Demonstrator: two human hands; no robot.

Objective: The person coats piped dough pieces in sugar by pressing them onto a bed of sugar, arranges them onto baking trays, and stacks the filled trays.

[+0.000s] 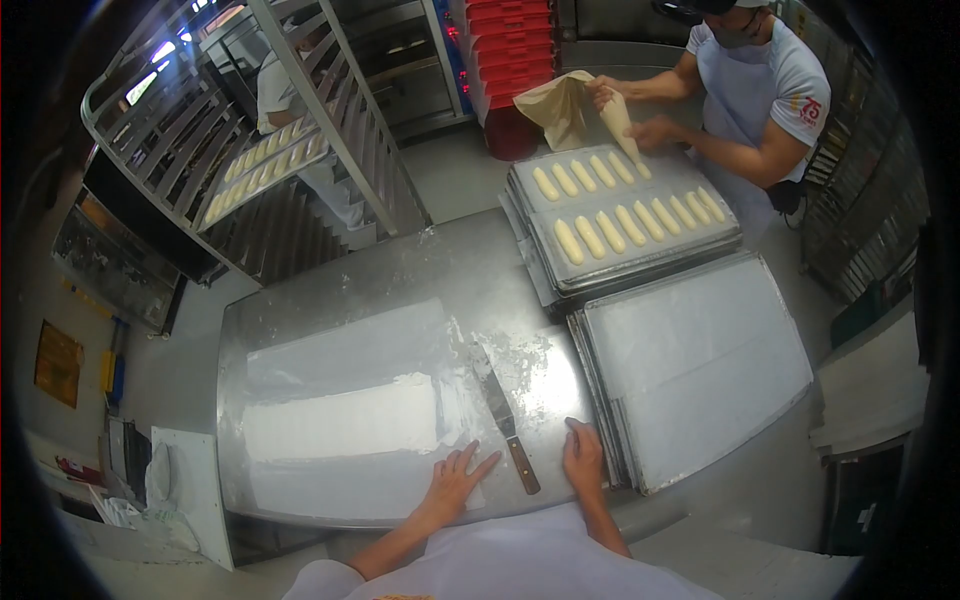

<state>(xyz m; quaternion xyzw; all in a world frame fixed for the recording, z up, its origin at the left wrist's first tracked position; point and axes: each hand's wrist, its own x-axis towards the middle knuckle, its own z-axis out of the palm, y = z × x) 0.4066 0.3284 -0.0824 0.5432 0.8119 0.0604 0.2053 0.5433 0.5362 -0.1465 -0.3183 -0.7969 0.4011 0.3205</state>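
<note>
My left hand [455,485] lies with fingers spread on the near edge of the metal table [390,265], touching the corner of a paper sheet. On that sheet [340,338] is a smooth rectangular layer of white paste [340,420]. My right hand [583,457] rests with curled fingers on the table beside the tray stack; nothing shows in it. Between my hands lies a long spatula [507,425] with a wooden handle, its blade smeared with white. Neither hand touches it.
A stack of paper-lined trays [700,350] stands at right. Beyond it, a co-worker [750,110] squeezes a piping bag [618,122] over a tray [590,213] of pale piped strips. A wheeled rack [365,150] holds a filled tray [265,165]; red crates [505,50] are stacked behind.
</note>
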